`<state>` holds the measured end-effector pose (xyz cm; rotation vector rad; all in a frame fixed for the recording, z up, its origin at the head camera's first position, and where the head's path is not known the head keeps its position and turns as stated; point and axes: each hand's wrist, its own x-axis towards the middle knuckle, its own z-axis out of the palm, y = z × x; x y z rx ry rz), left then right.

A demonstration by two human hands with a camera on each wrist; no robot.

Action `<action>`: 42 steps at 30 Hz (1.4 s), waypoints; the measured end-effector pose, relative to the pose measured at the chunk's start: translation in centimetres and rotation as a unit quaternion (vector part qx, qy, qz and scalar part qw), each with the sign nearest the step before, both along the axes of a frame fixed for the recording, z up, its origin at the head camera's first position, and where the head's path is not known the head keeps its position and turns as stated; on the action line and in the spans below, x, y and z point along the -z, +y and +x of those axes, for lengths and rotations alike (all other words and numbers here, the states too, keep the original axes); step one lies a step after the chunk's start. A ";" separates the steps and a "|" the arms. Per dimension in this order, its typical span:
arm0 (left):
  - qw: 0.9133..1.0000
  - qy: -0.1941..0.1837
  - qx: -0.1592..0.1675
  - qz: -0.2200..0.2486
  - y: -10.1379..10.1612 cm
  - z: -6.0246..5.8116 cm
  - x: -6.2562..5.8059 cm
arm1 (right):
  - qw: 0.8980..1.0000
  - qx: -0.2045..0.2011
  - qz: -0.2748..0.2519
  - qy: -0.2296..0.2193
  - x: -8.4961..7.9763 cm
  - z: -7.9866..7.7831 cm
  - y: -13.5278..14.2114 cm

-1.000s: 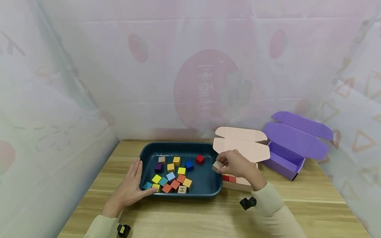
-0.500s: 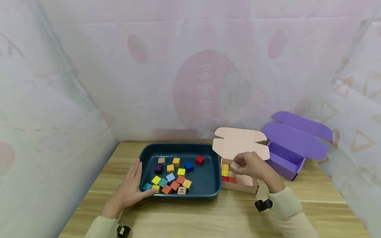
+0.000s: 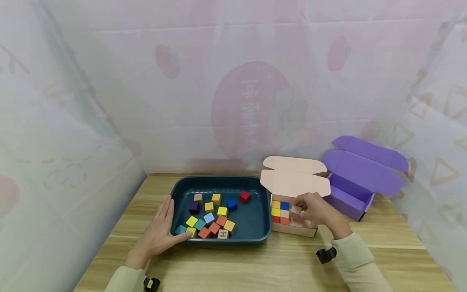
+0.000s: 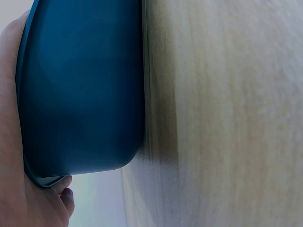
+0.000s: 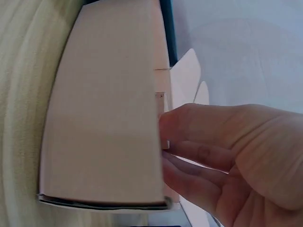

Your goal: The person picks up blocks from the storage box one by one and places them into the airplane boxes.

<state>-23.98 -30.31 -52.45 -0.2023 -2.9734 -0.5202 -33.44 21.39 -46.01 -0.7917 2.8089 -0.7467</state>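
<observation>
At the pink cardboard box [image 3: 295,230], my right hand [image 3: 316,210] pinches a plain wooden block [image 3: 296,209] between thumb and fingers, low inside the box. Rows of coloured blocks fill the box's left part: yellow, blue, red, orange and one plain. The box wall hides most of the held block in the right wrist view. My left hand [image 3: 159,228] rests on the left end of a dark teal tray [image 3: 249,223], fingers straight along its side and thumb over the front rim. Loose cubes lie in the tray, among them a red block [image 3: 245,197] and a blue block [image 3: 231,204].
A purple box [image 3: 346,202] with its lid raised stands behind and right of the pink one. The pink box's open lid [image 3: 295,183] leans back behind it. Everything stands on a wood-grain table [image 3: 233,267], with a printed cloth [image 3: 182,121] hanging behind.
My right hand has carried the plain block from over the tray's right rim rightward and down into the pink box. The left hand and the tray have stayed in place.
</observation>
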 end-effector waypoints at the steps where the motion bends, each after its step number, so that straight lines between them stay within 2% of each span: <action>1: 1.000 -0.001 0.001 0.001 0.0 0.0 0.0 | 1.000 -0.004 0.003 -0.001 0.2 0.0 0.0; 6: 1.000 -0.004 0.001 0.006 0.0 0.1 0.1 | 1.000 -0.023 0.001 0.002 1.4 -0.1 -0.4; 12: 1.000 -0.001 -0.003 0.004 0.0 0.0 0.3 | 0.999 -0.023 0.013 0.046 2.4 -0.4 -0.9; 22: 1.000 0.000 0.000 0.003 -0.2 -0.1 0.3 | 0.993 0.017 0.029 0.114 2.9 -0.5 -1.3; 30: 1.000 -0.003 -0.004 0.004 0.0 -0.1 0.1 | 0.992 0.077 0.044 0.094 2.5 -0.2 -1.7; 42: 1.000 -0.003 -0.002 0.004 -0.1 -0.1 0.0 | 0.992 0.097 0.041 0.071 2.4 0.1 -2.2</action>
